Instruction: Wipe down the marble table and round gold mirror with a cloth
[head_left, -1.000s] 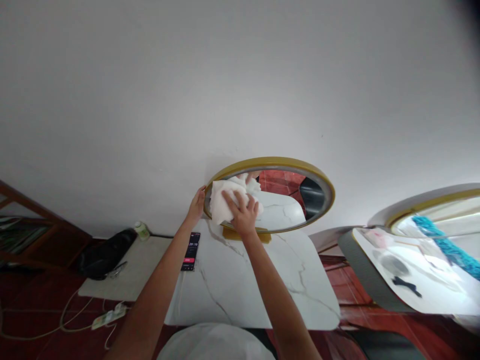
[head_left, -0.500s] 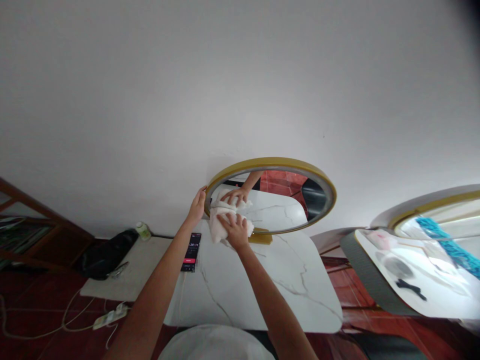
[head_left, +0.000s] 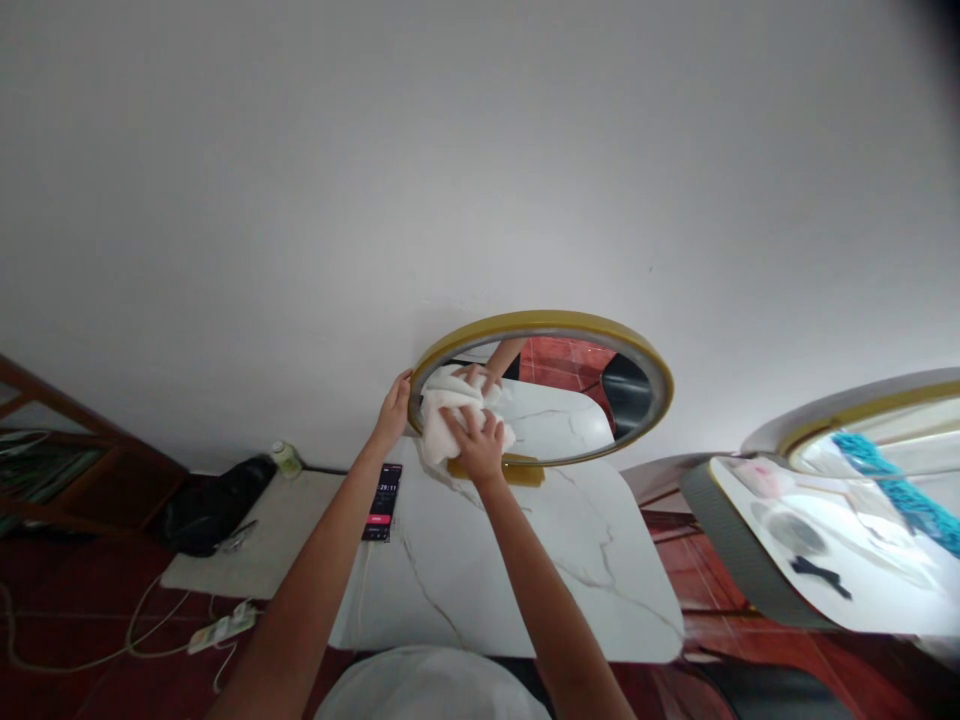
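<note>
A round mirror with a gold frame stands on a gold base on the white marble-patterned table. My left hand grips the frame at its left edge, fingers partly hidden behind the rim. With my right hand I hold a bunched white cloth flat against the lower left of the glass, fingers spread over it. The glass reflects the cloth, my right hand and part of the table. To the left of the base lies a phone with a timer on its screen.
A cream mat or bench on the left carries a black bag and a small bottle. Cables and a power strip lie below. On the right is another table with a second gold-framed mirror.
My right hand and the cloth have slid slightly up the glass, uncovering more of the gold base. My left hand stays on the frame.
</note>
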